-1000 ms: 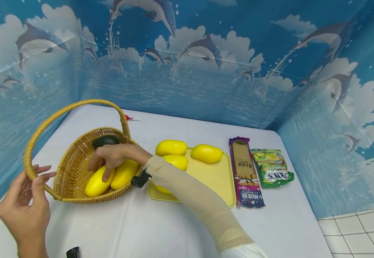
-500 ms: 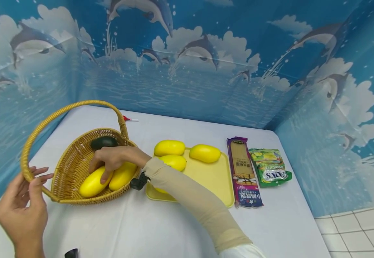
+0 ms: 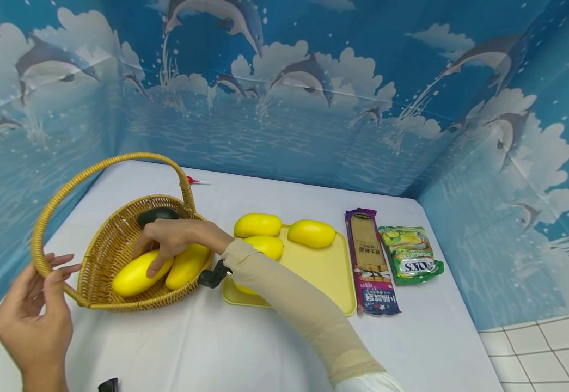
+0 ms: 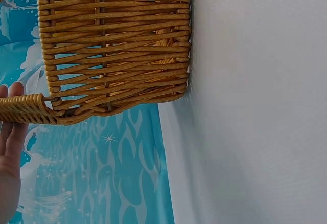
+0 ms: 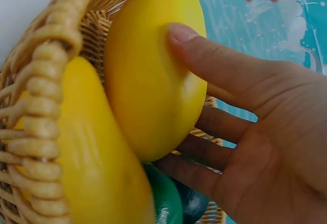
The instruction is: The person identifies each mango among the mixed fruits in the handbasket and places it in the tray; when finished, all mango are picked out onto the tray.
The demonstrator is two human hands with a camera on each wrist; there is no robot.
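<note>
A wicker basket (image 3: 103, 245) with a tall hooped handle (image 3: 51, 204) stands on the left of the white-covered table. My left hand (image 3: 34, 321) holds the handle near its base, thumb on one side and fingers on the other. Inside the basket, my right hand (image 3: 169, 237) grips a yellow mango (image 5: 148, 81), its thumb on top and its other fingers partly hidden behind the fruit. A second mango (image 5: 92, 152) lies right beside it, against the basket wall. Toward the back of the basket sits a dark green, rounded thing (image 3: 157, 215); a brighter green one (image 5: 166, 193) shows in the right wrist view.
A yellow tray (image 3: 325, 277) with several mangoes (image 3: 312, 233) lies mid-table, partly behind my right sleeve. To its right are a pasta pack (image 3: 372, 261) and a green candy bag (image 3: 411, 256). A red lollipop (image 3: 193, 180) lies behind the basket, a black object (image 3: 109, 385) in front.
The gripped mango has shifted left within the basket and lies more level, moving with my right hand. My left hand keeps its hold on the handle.
</note>
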